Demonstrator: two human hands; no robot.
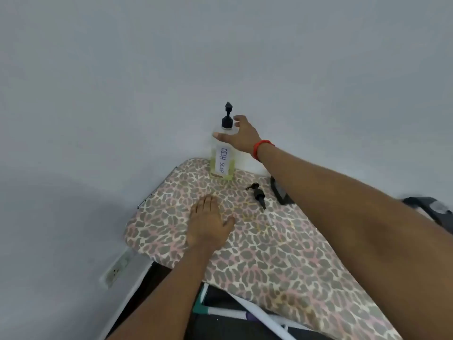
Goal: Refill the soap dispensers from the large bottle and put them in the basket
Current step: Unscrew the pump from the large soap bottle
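Nearest the camera, two bare forearms reach forward over a leopard-print ironing board (269, 261) that stands against a pale wall. White and dark bars of a frame show under the board's near edge, and a white power strip (117, 268) lies off to its left side.

Further along, the left hand (208, 222) lies flat, palm down, on the patterned cover with the fingers stretched out together and the thumb spread to the right; it has hold of nothing. To its right and a little beyond, a loose black pump head (257, 193) lies on its side on the cover, apart from both hands. Just past that, a dark object (282, 192) sits at the board's right edge, partly hidden by the right forearm.

At the far tip of the board stands a clear soap dispenser (221, 155), upright, with yellowish liquid in its lower part, a black pump on top and a handwritten label reading DISH SOAP. The right hand (241, 136), with a red band (262, 148) at the wrist, is wrapped around the bottle's shoulder, thumb across the front and fingers behind near the neck.
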